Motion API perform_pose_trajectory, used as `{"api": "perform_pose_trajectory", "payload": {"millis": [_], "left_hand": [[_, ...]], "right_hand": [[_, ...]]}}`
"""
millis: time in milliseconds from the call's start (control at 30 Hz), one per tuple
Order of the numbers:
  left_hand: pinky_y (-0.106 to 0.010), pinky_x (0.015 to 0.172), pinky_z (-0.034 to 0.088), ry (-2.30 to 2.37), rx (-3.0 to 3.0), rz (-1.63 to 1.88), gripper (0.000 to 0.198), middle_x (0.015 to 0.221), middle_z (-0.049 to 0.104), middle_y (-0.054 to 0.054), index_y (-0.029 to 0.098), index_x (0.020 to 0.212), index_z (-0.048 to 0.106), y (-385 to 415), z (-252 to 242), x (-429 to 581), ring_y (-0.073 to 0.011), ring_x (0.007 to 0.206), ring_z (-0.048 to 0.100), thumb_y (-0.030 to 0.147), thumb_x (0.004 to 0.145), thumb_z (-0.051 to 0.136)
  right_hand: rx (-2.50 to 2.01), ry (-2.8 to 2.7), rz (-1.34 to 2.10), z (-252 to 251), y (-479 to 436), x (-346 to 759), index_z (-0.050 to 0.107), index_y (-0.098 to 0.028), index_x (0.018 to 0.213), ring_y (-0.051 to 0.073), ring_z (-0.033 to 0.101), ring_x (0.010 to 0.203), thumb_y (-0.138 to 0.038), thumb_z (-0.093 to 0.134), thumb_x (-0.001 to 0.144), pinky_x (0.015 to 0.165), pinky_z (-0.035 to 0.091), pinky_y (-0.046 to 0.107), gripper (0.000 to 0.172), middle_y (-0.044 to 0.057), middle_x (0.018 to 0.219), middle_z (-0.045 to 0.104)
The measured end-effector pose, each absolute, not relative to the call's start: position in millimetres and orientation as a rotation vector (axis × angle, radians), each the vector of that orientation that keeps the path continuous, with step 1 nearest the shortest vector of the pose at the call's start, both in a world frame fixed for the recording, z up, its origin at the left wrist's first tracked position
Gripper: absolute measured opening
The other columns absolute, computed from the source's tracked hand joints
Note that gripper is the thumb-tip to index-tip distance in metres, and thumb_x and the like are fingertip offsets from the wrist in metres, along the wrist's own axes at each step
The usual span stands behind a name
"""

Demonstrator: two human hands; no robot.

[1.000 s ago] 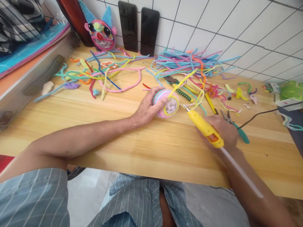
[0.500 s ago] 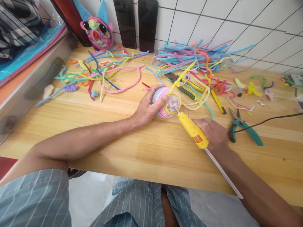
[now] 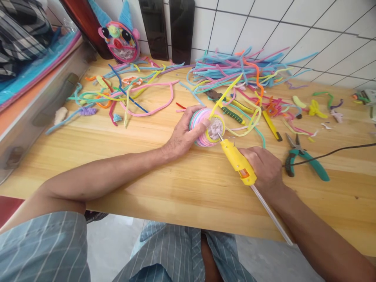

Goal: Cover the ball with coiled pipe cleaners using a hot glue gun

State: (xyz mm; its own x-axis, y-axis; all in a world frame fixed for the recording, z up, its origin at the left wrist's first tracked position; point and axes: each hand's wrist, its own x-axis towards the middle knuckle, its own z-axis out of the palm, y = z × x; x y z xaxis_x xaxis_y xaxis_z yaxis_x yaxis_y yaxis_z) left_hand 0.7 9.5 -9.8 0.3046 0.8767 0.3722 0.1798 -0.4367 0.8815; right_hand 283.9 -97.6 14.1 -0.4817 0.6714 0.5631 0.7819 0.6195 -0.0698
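Observation:
My left hand (image 3: 188, 131) is wrapped round a cup-like piece (image 3: 202, 138) coiled in pink, blue and purple pipe cleaners, tilted so that its round end faces right. That end is clear and ringed in yellow, and a yellow pipe cleaner (image 3: 227, 94) sticks up from the ring. In my right hand (image 3: 263, 166) is a yellow glue gun (image 3: 237, 159), its metal tip at the lower right of the yellow ring. A clear glue stick (image 3: 272, 213) trails out of the gun's back end. Whether fresh glue lies at the tip is too small to tell.
Loose pipe cleaners (image 3: 158, 112) lie at left, a large bundle (image 3: 223, 70) at the back. Green-handled pliers (image 3: 315, 166), a yellow cutter (image 3: 272, 124) and a black cord (image 3: 337, 150) are at right. A blue-eared figure (image 3: 122, 45) and two dark phones (image 3: 182, 33) stand against the tiled wall.
The back end of the glue gun has swung slightly to the left, with its tip staying by the yellow ring. My left hand keeps its hold on the coiled piece.

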Motion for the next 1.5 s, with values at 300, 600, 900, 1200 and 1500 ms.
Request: {"api": "perform_pose_trajectory", "payload": {"millis": [300, 600, 900, 1200, 1500], "left_hand": [[-0.042, 0.126, 0.056, 0.963, 1.794, 1.158, 0.065, 0.151, 0.071, -0.01, 0.026, 0.146, 0.056, 7, -8, 3, -0.0283, 0.14, 0.069, 0.078, 0.107, 0.056], [-0.041, 0.122, 0.057, 0.992, 1.752, 1.157, 0.064, 0.146, 0.074, -0.009, 0.026, 0.143, 0.057, 7, -5, 5, -0.0281, 0.136, 0.07, 0.078, 0.105, 0.058], [-0.042, 0.123, 0.055, 0.984, 1.771, 1.135, 0.066, 0.15, 0.071, -0.011, 0.025, 0.144, 0.055, 7, -5, 4, -0.0287, 0.139, 0.069, 0.079, 0.106, 0.056], [-0.041, 0.123, 0.056, 1.004, 1.742, 1.155, 0.064, 0.149, 0.072, -0.01, 0.025, 0.142, 0.056, 5, -4, 7, -0.0273, 0.137, 0.07, 0.078, 0.106, 0.057], [-0.041, 0.123, 0.056, 0.98, 1.736, 1.163, 0.064, 0.148, 0.07, -0.011, 0.024, 0.143, 0.055, 6, -6, 8, -0.028, 0.138, 0.069, 0.077, 0.107, 0.056]], "right_hand": [[-1.047, -2.284, -0.361, 17, -95, 279, 0.075, -0.019, 0.121, 0.023, 0.069, 0.075, -0.023, 0.057, 0.112, 0.068, 0.051, 0.036, 0.02, 0.006, 0.085, 0.077], [-1.053, -2.293, -0.349, 17, -95, 280, 0.075, -0.017, 0.121, 0.021, 0.067, 0.076, -0.025, 0.057, 0.114, 0.069, 0.05, 0.035, 0.02, 0.007, 0.089, 0.077], [-1.051, -2.32, -0.413, 22, -95, 278, 0.072, -0.016, 0.119, 0.021, 0.067, 0.074, -0.026, 0.055, 0.116, 0.068, 0.05, 0.034, 0.02, 0.007, 0.088, 0.076], [-1.059, -2.332, -0.474, 25, -95, 273, 0.071, -0.015, 0.116, 0.021, 0.064, 0.071, -0.028, 0.049, 0.118, 0.067, 0.047, 0.035, 0.025, 0.007, 0.085, 0.075], [-1.058, -2.341, -0.501, 27, -95, 273, 0.071, -0.015, 0.116, 0.021, 0.064, 0.072, -0.028, 0.048, 0.119, 0.067, 0.046, 0.035, 0.027, 0.007, 0.086, 0.075]]}}
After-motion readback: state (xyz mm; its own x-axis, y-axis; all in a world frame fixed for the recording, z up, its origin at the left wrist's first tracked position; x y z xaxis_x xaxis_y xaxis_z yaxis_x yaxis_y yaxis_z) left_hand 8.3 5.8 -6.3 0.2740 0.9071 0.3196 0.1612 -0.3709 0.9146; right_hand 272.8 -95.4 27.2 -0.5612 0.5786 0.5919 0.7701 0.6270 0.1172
